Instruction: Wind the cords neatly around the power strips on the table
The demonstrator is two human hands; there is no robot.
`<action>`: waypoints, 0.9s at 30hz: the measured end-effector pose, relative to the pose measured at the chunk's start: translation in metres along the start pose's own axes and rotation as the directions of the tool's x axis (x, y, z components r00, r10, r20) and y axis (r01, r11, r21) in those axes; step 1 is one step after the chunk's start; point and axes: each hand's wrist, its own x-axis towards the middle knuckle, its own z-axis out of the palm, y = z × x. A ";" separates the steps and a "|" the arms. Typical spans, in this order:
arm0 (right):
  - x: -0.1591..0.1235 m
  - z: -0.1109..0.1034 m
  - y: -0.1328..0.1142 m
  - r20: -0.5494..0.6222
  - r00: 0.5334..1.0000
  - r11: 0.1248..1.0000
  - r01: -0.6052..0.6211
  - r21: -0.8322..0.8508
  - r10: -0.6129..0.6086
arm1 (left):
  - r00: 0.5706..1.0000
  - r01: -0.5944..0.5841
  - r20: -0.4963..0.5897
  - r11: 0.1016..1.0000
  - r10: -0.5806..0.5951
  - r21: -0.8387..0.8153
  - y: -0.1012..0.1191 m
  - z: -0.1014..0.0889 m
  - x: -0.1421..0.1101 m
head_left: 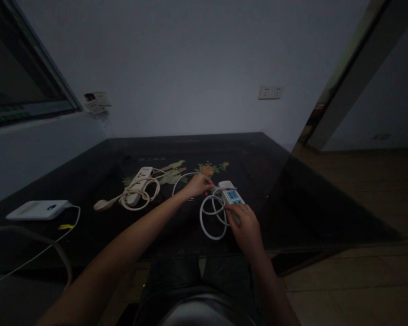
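Observation:
On the dark glossy table lies a white power strip (231,194) with blue sockets, its white cord (204,227) looped beside and across it. My left hand (199,184) pinches the cord near the strip's far left corner. Over the near end of the strip, my right hand (245,222) is closed with its fingers on the strip and a loop of cord; the palm hides that end. A second power strip (138,188), off-white, rests to the left with its cream cord wound around it and its plug (103,205) pointing left.
At the table's left side a white power bank (39,210) has a thin white cable (47,246) running off the near edge. The table (279,181) bears a flower pattern. Wall sockets (270,92) sit above its far edge.

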 end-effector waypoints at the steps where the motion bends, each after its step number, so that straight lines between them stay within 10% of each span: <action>1: 0.000 0.000 0.000 -0.006 1.000 1.000 0.004 -0.007 -0.004 | 1.000 0.016 0.014 0.999 -0.016 -0.038 -0.002 0.000 0.001; 12: 0.003 -0.002 -0.001 0.083 0.985 0.928 -0.113 -0.354 0.151 | 0.991 0.030 0.136 0.943 0.016 -0.331 -0.007 0.000 -0.004; 27: 0.010 -0.003 -0.005 0.057 0.984 0.936 -0.141 -0.323 0.168 | 0.933 -0.072 0.302 0.922 0.197 -0.382 0.004 0.006 -0.011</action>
